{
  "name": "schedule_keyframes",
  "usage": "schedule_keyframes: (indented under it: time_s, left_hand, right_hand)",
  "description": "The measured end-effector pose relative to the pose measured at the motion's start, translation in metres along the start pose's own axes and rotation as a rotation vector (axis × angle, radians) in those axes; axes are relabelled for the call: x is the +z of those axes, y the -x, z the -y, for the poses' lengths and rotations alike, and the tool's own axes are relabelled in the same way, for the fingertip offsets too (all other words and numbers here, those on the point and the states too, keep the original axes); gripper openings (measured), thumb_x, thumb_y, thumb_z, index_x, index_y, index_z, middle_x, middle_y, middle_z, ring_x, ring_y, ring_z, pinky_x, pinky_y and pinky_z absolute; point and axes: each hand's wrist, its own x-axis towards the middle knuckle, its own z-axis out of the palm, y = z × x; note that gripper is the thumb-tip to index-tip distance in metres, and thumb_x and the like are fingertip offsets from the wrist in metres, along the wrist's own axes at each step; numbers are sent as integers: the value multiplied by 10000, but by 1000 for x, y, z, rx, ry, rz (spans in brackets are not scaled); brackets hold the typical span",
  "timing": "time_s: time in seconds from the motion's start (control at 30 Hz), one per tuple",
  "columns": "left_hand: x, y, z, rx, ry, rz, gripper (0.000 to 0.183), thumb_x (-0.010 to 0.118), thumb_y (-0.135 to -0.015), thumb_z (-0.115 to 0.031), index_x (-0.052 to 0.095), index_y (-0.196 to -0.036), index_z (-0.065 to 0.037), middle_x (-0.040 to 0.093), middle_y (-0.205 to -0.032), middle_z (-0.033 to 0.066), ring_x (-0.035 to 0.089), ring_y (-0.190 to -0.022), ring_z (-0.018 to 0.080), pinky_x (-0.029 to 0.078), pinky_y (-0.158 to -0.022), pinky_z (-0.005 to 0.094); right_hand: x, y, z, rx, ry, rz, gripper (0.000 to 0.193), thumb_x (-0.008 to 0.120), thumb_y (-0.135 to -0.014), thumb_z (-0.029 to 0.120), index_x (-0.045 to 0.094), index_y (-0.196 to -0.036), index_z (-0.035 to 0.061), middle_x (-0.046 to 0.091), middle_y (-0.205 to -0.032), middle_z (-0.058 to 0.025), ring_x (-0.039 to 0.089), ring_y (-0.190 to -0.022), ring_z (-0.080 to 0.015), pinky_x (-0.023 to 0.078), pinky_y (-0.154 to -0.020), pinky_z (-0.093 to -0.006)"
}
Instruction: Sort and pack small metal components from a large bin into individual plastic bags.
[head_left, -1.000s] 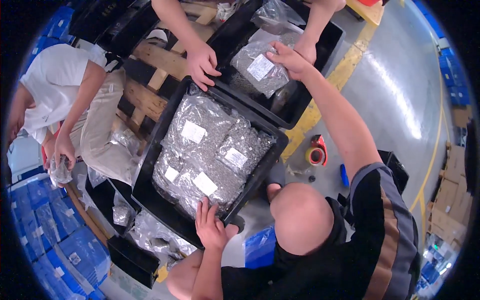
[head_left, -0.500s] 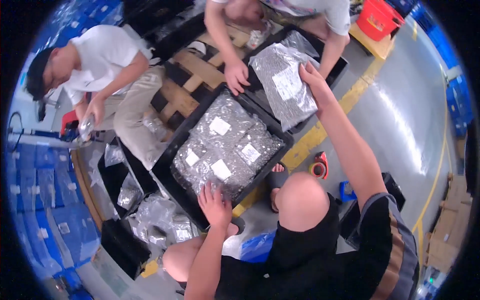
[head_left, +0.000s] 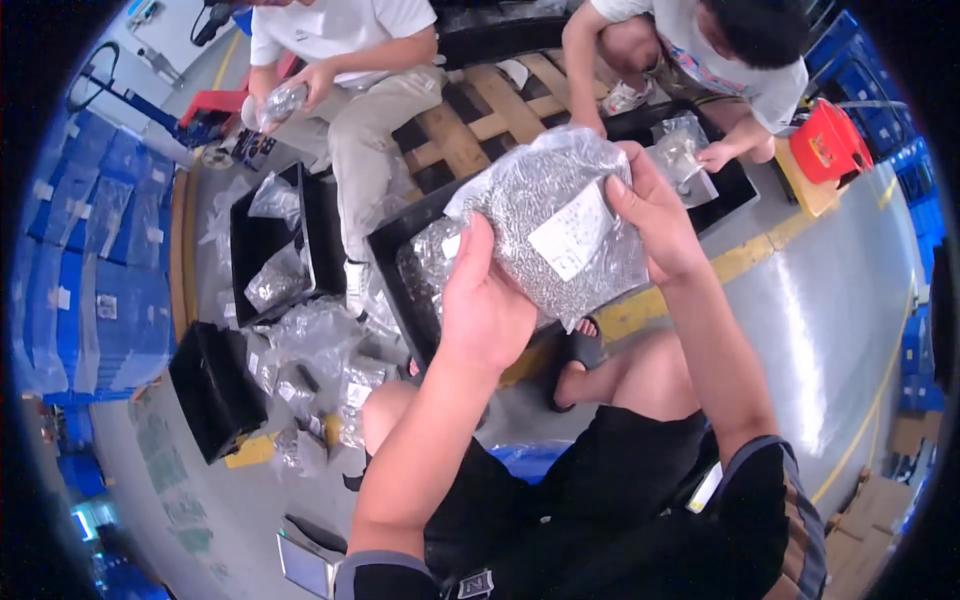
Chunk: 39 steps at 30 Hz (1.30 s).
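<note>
Between my two hands, in front of me, is a clear plastic bag of small metal parts (head_left: 570, 285) with a white label facing up. My left hand (head_left: 490, 315) grips its left edge, thumb up along the plastic. At the upper right edge my right hand (head_left: 662, 225) holds it, thumb on the front. Behind and below the bag stands a black crate (head_left: 392, 298), mostly hidden. Similar labelled bags (head_left: 425, 255) show inside it at the left.
One person (head_left: 350, 60) at the far left holds a small bag. Another (head_left: 650, 40) reaches into a second black crate (head_left: 738, 195). A wooden pallet (head_left: 455, 140), a red bucket (head_left: 830, 142), loose bags (head_left: 310, 340) and a tipped black bin (head_left: 215, 390) stand around.
The bag has moved closer to me and left, now over the crate. My left hand has left the bags in the crate and taken hold of it too. The view has shifted.
</note>
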Motion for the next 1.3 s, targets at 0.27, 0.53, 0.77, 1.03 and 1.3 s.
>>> schedule_keyframes:
  time_s: [0.27,0.53,0.77,1.03,1.3]
  left_hand:
    - [-34,7,-40,83,-53,-63,513,362,-1026,-419,418,-1393,-64,502,-1382,91,467,-1280,259,338,-1092,426]
    - [-41,-1,-64,121,-76,-178,508,355,-1029,-410,389,-1424,-94,485,-1396,78,457,-1292,262,339,-1093,427]
    - [-49,-8,-69,106,-141,-220,502,375,-1021,-421,441,-1380,-75,522,-1357,82,486,-1260,267,361,-1075,430]
    - [-57,-18,-66,30,-87,-293,506,406,-1008,-438,517,-1277,-25,586,-1265,115,539,-1189,290,385,-1046,448]
    - [-68,-29,-63,49,-90,-241,419,431,-996,-342,532,-1265,-35,600,-1244,100,550,-1169,271,384,-1042,419]
  right_hand:
    - [37,-14,-35,60,-79,-76,347,542,-964,81,454,-1291,4,617,-1178,-120,606,-1082,-185,489,-938,-317]
    - [38,-19,-51,155,-62,-67,429,514,-975,83,402,-1375,-23,572,-1285,-205,570,-1179,-245,471,-995,-358]
    - [32,-20,-59,171,-62,-44,462,510,-970,65,379,-1406,-14,561,-1302,-202,555,-1202,-250,463,-1006,-369]
    - [17,-21,-66,201,-62,-66,469,511,-963,54,382,-1410,-4,554,-1312,-201,544,-1213,-250,459,-1012,-377]
    - [5,-23,-71,268,-118,-79,491,525,-949,75,376,-1411,-3,525,-1340,-213,533,-1225,-267,475,-999,-392]
